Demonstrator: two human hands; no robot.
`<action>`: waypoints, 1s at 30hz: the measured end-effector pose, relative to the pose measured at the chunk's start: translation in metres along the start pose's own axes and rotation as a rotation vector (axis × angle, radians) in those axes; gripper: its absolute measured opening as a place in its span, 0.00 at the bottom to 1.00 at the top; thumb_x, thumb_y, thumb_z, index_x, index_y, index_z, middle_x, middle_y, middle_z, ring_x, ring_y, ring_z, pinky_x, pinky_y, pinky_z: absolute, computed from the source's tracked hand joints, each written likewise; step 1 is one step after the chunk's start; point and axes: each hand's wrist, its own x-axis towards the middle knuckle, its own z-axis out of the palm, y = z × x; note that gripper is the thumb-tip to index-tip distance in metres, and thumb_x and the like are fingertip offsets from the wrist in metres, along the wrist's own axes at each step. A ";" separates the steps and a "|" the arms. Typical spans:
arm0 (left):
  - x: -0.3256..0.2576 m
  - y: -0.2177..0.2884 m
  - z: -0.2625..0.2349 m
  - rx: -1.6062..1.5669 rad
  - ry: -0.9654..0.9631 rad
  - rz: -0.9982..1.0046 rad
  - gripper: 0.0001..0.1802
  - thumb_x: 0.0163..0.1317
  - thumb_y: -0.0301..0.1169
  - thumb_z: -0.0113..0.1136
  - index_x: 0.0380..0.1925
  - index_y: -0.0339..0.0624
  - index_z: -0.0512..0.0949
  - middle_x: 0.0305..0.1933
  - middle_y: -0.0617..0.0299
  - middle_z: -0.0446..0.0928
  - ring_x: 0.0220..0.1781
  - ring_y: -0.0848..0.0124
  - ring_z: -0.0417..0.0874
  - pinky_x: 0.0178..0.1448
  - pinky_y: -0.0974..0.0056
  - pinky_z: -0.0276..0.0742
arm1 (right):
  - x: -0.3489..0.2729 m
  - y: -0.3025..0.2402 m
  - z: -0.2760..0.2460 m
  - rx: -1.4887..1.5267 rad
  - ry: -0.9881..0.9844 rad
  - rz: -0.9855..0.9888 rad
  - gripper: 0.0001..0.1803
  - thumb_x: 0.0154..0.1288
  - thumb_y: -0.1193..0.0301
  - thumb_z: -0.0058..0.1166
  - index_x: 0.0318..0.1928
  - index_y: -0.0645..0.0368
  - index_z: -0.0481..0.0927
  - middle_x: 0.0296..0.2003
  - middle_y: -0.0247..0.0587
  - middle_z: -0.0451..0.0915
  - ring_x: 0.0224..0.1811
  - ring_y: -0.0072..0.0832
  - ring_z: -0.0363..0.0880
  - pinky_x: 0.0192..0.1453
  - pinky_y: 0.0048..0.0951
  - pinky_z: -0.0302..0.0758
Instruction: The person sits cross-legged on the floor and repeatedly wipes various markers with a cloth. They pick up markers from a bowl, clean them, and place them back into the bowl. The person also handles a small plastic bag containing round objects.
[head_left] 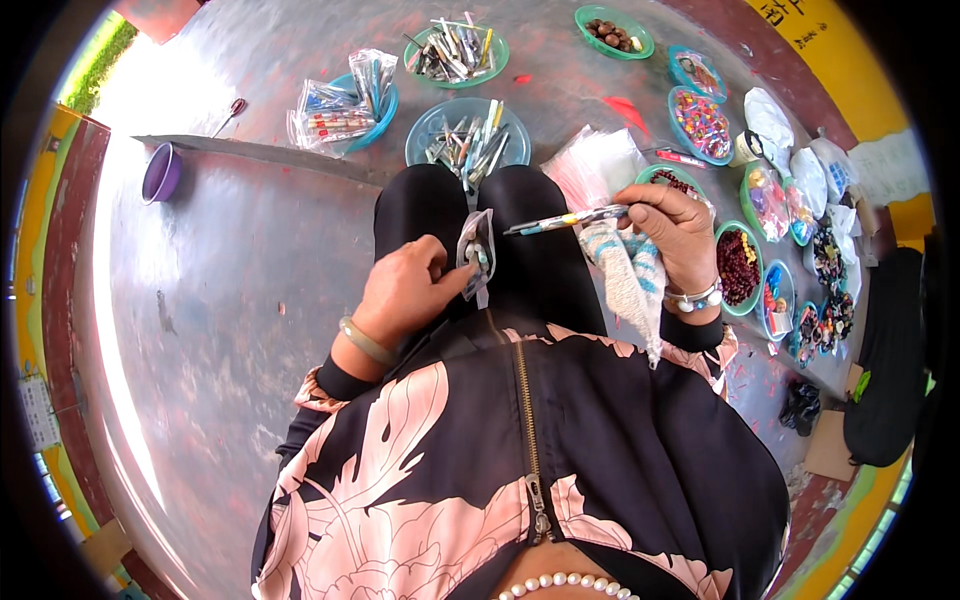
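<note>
- Left hand (405,290) pinches a small clear sleeve (478,255) on the lap.
- Right hand (672,225) has a firm grip on a pen (570,218) and a striped cloth (630,285).
- I'd keep the sleeve mouth open and the pen level.

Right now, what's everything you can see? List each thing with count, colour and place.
Pen: one, light with coloured bands, in the right hand above the lap.
Clear sleeve: one, transparent with small parts inside, on the lap under the left hand.
Towel: one, white and teal, draped under the right hand.
Pen trays: two, teal and green, on the floor ahead of the knees.
Packet basket: one, blue, ahead left, filled with bagged packets.
Bead bowls: several, green and teal, along the right.
Purple bowl: one, far left.
Plastic bags: several, white, far right.
Left hand: grip pinching the sleeve, green bangle on the wrist.
Right hand: grip closed on the pen, beaded bracelet on the wrist.
</note>
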 end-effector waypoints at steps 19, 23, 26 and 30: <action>0.018 -0.006 0.022 -0.161 0.086 0.201 0.05 0.59 0.26 0.52 0.26 0.35 0.72 0.25 0.48 0.72 0.30 0.51 0.74 0.34 0.55 0.70 | 0.015 0.023 0.069 -0.626 -0.177 -0.490 0.09 0.54 0.74 0.60 0.39 0.58 0.82 0.27 0.37 0.80 0.27 0.34 0.79 0.29 0.29 0.74; 0.010 -0.011 0.019 -0.076 0.123 0.305 0.05 0.58 0.24 0.51 0.26 0.34 0.71 0.27 0.50 0.69 0.32 0.53 0.73 0.35 0.57 0.69 | 0.016 0.031 0.072 -0.761 -0.164 -0.561 0.09 0.54 0.74 0.61 0.38 0.54 0.81 0.26 0.33 0.78 0.27 0.32 0.79 0.27 0.29 0.73; 0.006 -0.015 0.016 -0.093 0.126 0.307 0.05 0.59 0.23 0.50 0.26 0.33 0.71 0.28 0.50 0.69 0.33 0.53 0.73 0.36 0.58 0.69 | 0.018 0.034 0.074 -0.777 -0.191 -0.587 0.10 0.54 0.73 0.59 0.40 0.54 0.80 0.27 0.33 0.79 0.28 0.33 0.79 0.28 0.31 0.74; 0.005 -0.015 0.018 -0.206 0.127 0.260 0.05 0.60 0.23 0.50 0.27 0.31 0.72 0.31 0.49 0.72 0.34 0.53 0.74 0.40 0.59 0.71 | 0.022 0.038 0.083 -0.864 -0.202 -0.480 0.10 0.55 0.73 0.58 0.40 0.54 0.79 0.29 0.36 0.80 0.29 0.35 0.80 0.29 0.33 0.74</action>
